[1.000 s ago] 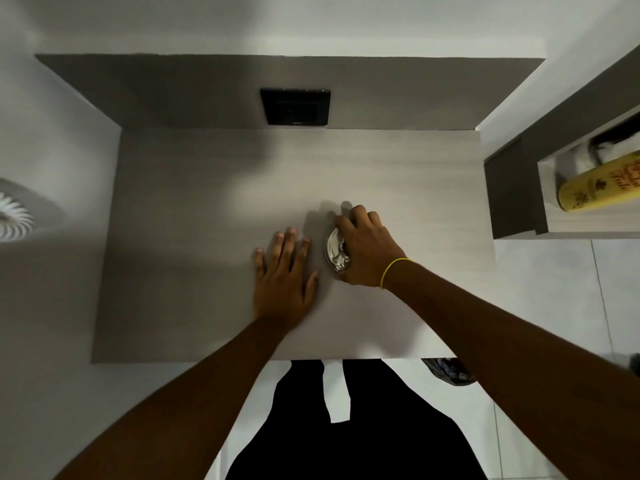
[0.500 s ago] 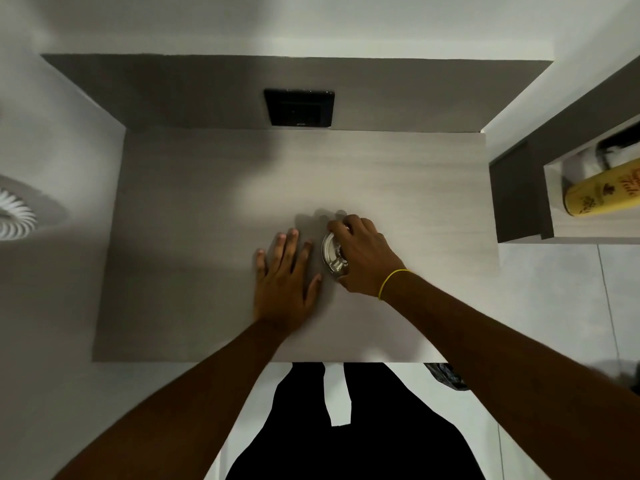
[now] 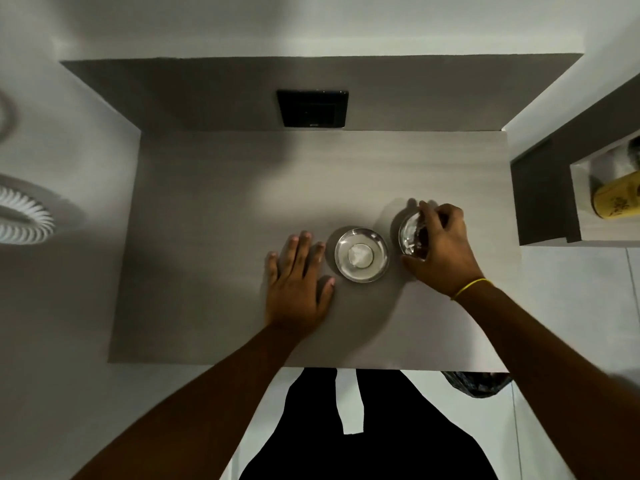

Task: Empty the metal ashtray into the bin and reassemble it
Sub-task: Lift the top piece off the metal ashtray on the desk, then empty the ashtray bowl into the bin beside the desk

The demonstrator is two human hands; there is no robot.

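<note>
The metal ashtray is in two parts. Its round bowl-shaped base (image 3: 361, 255) sits open on the grey table (image 3: 214, 237), with something pale in its centre. My right hand (image 3: 443, 249) grips the shiny metal lid (image 3: 410, 235) just to the right of the base, tilted on edge. My left hand (image 3: 298, 282) lies flat on the table to the left of the base, fingers spread, holding nothing. A dark bin bag (image 3: 478, 382) peeks out below the table's front right edge.
A black wall plate (image 3: 312, 108) sits on the back panel behind the table. To the right, a dark shelf unit (image 3: 543, 199) holds a yellow container (image 3: 616, 199). A white ribbed round object (image 3: 20, 220) lies at the far left. My dark-clothed legs stand under the front edge.
My right hand has lifted the lid off the ashtray and carried it to the right, uncovering the base. My left hand has stayed flat beside it.
</note>
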